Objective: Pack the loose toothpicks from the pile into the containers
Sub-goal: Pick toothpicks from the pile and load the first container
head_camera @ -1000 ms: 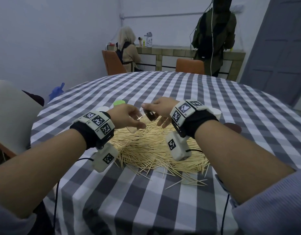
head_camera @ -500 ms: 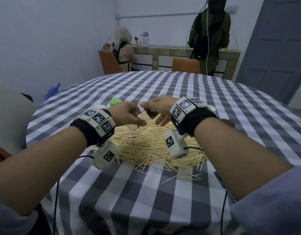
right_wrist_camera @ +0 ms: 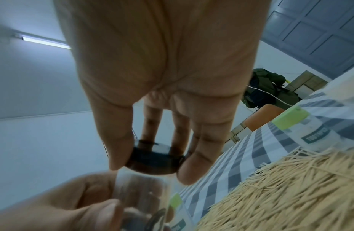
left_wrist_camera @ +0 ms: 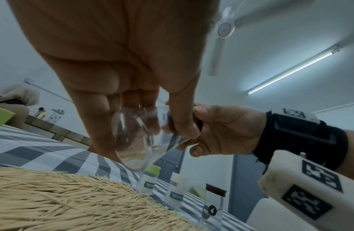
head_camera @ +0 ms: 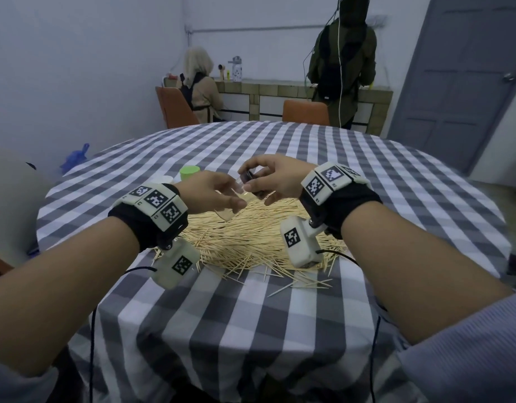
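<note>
Over a round table draped in a grey-and-white checked cloth [head_camera: 268,330], a person's left hand [head_camera: 210,196] curls around a small clear cylindrical container [left_wrist_camera: 136,140], tilted on its side, while the right hand [head_camera: 277,181] pinches its dark round lid [right_wrist_camera: 154,159] between thumb and fingertips — apparently the opening step, one hand bracing the body so the other can work the cap. The container is held just above the far edge of the broad heap of pale wooden toothpicks [head_camera: 259,237], where it can be filled without a long reach. Three more capped containers — a green-lidded one [left_wrist_camera: 149,179], a white-lidded one [left_wrist_camera: 177,192] and a dark-lidded one [left_wrist_camera: 212,206] — stand just beside the pile. Bare cloth lies open toward the person, though stray picks dot the near edge.
</note>
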